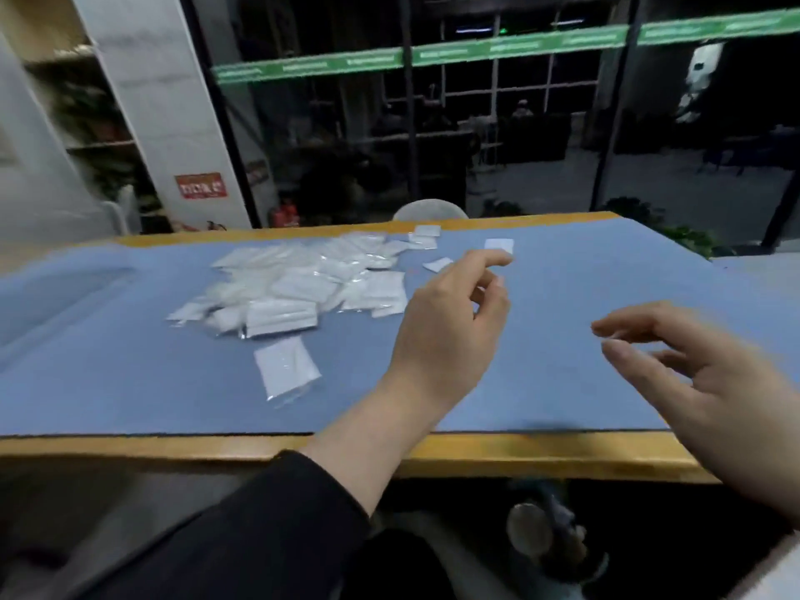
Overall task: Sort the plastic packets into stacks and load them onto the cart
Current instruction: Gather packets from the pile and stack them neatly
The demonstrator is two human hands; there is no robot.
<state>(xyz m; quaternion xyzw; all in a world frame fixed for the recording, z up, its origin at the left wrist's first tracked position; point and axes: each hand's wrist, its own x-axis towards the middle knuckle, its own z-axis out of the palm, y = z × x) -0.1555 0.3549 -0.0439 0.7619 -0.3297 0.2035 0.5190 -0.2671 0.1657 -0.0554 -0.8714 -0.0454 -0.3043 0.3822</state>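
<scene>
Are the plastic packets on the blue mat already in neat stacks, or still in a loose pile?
Still a loose pile: the packets overlap at mixed angles on the blue mat, and one packet lies apart.

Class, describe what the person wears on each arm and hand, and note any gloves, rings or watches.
The left hand is bare, and a black long sleeve covers that forearm short of the wrist. The right hand is bare too; its sleeve is out of frame. No gloves, rings or watch show.

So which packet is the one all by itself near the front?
Look at the blue mat covering the table, then find the big jumbled pile of white packets on its left half. Just in front of that pile, nearer the table's front edge, lies the lone packet. It lies flat and apart, touching nothing else, unlike the overlapping ones.
</scene>
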